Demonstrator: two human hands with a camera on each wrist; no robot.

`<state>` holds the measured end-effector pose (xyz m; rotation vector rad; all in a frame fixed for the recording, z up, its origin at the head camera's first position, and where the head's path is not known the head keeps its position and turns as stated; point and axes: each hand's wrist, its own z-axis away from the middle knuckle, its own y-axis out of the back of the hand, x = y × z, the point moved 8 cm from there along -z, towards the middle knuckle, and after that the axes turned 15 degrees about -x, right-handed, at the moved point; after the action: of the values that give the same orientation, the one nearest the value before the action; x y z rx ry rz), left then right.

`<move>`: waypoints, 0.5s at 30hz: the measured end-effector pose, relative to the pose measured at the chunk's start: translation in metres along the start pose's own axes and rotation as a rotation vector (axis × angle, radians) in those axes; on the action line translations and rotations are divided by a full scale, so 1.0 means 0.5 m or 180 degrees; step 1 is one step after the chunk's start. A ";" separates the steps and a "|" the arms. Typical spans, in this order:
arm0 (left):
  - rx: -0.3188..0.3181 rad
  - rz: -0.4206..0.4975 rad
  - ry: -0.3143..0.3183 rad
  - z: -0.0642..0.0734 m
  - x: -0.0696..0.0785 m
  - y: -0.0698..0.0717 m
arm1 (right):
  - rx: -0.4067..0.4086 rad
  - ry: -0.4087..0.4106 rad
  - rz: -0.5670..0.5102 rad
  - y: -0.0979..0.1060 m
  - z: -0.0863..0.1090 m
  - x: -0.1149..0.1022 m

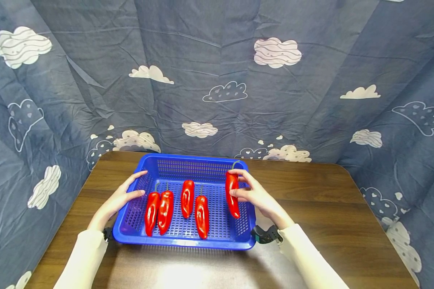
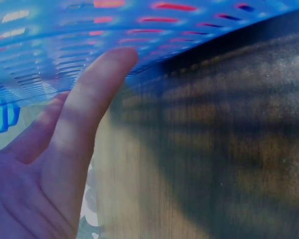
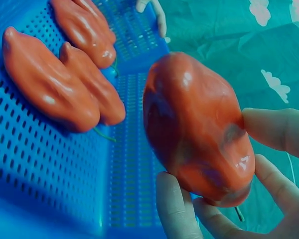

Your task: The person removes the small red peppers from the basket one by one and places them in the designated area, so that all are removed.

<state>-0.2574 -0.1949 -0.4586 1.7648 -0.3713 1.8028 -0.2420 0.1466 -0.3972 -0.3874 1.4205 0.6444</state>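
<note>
My right hand (image 1: 251, 192) holds a glossy red pepper (image 1: 232, 196) between thumb and fingers at the right end of the blue plastic basket (image 1: 188, 242). Its green stem points up toward the far wall. In the right wrist view the held pepper (image 3: 199, 129) is close up, with darker patches on its skin. On the basket floor lie several more red peppers (image 1: 165, 212), (image 1: 187, 198). My left hand (image 1: 121, 196) grips the basket's left wall, digits reaching over the rim; in the left wrist view one finger (image 2: 82, 102) overlaps the perforated wall (image 2: 154, 30).
The basket stands on a brown wooden table (image 1: 311, 208). A dark blue cloth (image 1: 209, 80) with white cloud prints hangs behind and at both sides. Black wrist straps (image 1: 265, 235) sit below the cream sleeves (image 1: 304, 249).
</note>
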 end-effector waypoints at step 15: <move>0.0000 -0.0038 -0.0031 0.000 -0.001 0.002 | 0.0164 -0.0006 0.0073 0.046 0.031 0.003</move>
<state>-0.2581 -0.1956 -0.4587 1.7728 -0.3641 1.7864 -0.2441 0.1738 -0.3937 -0.3302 1.4388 0.6254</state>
